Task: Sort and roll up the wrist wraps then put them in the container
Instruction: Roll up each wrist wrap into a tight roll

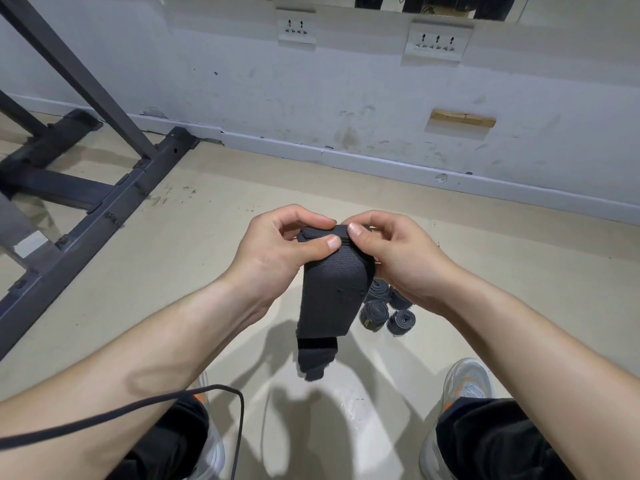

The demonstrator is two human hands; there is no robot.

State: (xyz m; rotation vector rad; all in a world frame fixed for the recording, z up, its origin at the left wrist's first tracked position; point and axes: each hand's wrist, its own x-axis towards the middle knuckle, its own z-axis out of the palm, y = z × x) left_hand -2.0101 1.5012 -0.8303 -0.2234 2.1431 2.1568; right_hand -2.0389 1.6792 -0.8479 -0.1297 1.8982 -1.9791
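Two grey shoes (pixel 467 379) nearest, planted either side of and below the black wrist wrap (pixel 329 292). A black cable (pixel 221 386) looping over the left forearm, well clear of the wrap.

Above the shoes, the wrap's loose tail with its darker strip, dangling free toward the floor, long axis running straight down from the hands.

At the wrap's top end, left hand (pixel 277 244) and right hand (pixel 391 251), level with each other and equally near. Thumb and curled fingers of each pinching the top edge, thumb tips almost touching on the near face.

Looks like the start of a roll: top edge to be turned over and wound down along the hanging length, which calls for a free tail and room beneath.

Just beyond and right of the wrap, partly hidden behind the right hand, a cluster of rolled wraps (pixel 384 313) lying on the beige floor (pixel 207 237), apart from the tail. Bare floor left of and beyond the wrap.

Farther left of it, a dark steel rack base (pixel 104 202). Beyond, the scuffed white wall (pixel 311 98) with sockets (pixel 438 45). No container in view.
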